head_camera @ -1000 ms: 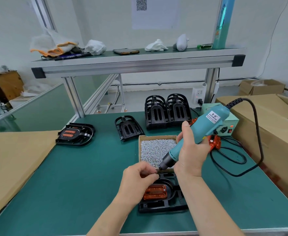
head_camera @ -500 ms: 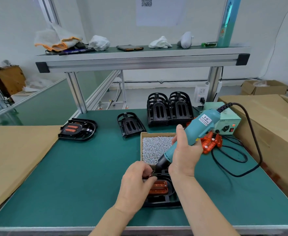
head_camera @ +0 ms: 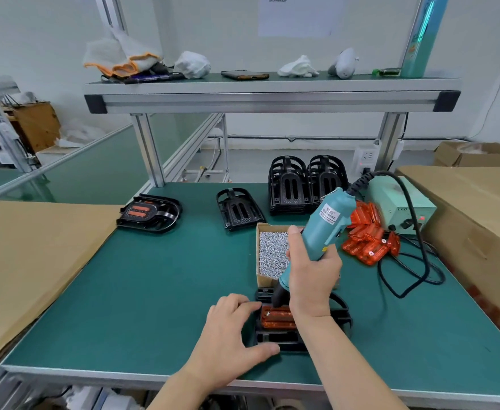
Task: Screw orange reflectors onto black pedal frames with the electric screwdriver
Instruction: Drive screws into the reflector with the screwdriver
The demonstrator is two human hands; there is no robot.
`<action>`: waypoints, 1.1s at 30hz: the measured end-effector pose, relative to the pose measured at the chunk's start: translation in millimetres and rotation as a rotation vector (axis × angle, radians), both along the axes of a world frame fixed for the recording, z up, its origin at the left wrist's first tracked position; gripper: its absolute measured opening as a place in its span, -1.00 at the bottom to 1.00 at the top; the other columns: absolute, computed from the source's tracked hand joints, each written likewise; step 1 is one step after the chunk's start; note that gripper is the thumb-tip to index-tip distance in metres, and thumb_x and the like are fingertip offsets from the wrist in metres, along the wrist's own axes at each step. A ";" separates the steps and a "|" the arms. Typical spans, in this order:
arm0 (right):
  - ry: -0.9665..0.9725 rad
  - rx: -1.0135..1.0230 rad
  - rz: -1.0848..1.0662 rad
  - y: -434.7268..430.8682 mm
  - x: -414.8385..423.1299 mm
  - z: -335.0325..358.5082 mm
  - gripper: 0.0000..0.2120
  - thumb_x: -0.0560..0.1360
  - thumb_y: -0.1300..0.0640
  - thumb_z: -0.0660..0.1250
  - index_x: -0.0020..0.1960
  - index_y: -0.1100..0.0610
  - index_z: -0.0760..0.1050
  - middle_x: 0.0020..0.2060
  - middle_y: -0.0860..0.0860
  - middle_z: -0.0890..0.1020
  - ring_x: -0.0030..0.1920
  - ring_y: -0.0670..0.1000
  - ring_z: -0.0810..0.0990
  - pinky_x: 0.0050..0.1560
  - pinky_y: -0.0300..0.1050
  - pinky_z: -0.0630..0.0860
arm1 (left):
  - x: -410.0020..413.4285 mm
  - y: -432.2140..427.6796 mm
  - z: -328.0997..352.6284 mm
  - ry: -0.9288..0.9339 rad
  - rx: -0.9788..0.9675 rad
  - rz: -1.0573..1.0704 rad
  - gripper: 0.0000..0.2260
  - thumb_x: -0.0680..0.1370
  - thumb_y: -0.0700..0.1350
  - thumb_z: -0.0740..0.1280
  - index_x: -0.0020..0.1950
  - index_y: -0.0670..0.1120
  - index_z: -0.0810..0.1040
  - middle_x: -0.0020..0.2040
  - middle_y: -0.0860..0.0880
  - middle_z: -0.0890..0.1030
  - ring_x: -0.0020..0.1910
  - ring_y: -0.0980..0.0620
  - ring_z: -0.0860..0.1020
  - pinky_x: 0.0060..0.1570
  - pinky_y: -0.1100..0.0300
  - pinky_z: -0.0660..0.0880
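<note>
A black pedal frame [head_camera: 340,318] lies near the table's front edge with an orange reflector [head_camera: 275,319] set in it. My right hand [head_camera: 310,276] grips the teal electric screwdriver [head_camera: 328,223], which tilts down and left; its black nose stands on the reflector's far edge, and the bit is hidden. My left hand [head_camera: 231,332] lies spread against the frame's left side, fingertips touching its far-left corner and thumb along its front edge.
Behind the frame is a cardboard box of screws [head_camera: 272,253]. To the right are a pile of loose orange reflectors [head_camera: 367,241], the power supply [head_camera: 399,208] and its looping black cable [head_camera: 420,261]. Farther back are stacked frames [head_camera: 304,184], one single frame [head_camera: 238,208] and a pedal with reflectors [head_camera: 148,213].
The screwdriver has swung more upright and its nose has come down onto the reflector. My left hand has let go at the tip and spread over the frame's left side.
</note>
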State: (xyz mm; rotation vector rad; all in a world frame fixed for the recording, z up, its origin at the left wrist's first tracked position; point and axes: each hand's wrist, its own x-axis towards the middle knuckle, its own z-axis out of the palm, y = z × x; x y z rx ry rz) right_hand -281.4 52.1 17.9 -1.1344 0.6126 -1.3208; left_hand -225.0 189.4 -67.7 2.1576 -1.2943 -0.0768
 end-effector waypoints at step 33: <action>-0.012 -0.115 0.132 7.4 8.3 -8.6 -0.80 0.46 0.15 0.43 -0.25 0.12 0.43 -0.51 -0.16 0.48 -0.51 -0.18 0.42 -0.47 -0.30 0.39 | 1.9 -0.1 1.2 0.027 -0.033 -0.015 -0.36 0.29 0.45 0.34 0.26 0.14 0.54 0.08 0.23 0.40 0.15 0.20 0.35 0.23 0.21 0.28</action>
